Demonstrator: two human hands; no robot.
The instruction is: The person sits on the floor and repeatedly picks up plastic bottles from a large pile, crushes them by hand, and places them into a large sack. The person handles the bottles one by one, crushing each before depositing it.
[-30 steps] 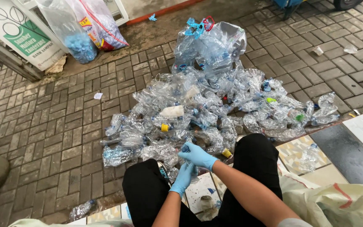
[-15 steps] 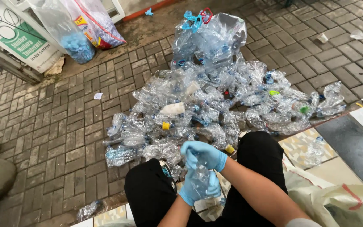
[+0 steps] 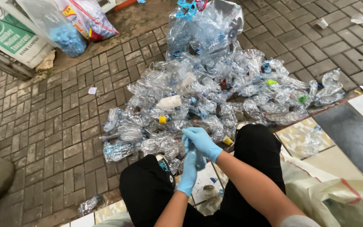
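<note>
Both my hands wear blue gloves and meet between my knees in black trousers [image 3: 148,189]. My right hand [image 3: 201,142] is on top and curls over the upper end of a clear plastic bottle [image 3: 199,163]. My left hand [image 3: 189,173] closes around the bottle from below. The gloves hide most of the bottle. Just beyond my hands, a wide pile of crushed clear plastic bottles [image 3: 198,96] lies on the brick paving, a few with yellow, green or blue caps.
A clear bag stuffed with bottles [image 3: 202,25] stands behind the pile. Other filled plastic bags [image 3: 64,29] and a white and green sign board [image 3: 9,33] are at the upper left. A white woven sack [image 3: 349,201] lies open at my right. Tiled floor is under my legs.
My hands have drawn in closer to my body and closed together around the bottle, which showed more clearly half a second ago. The view has tipped down slightly.
</note>
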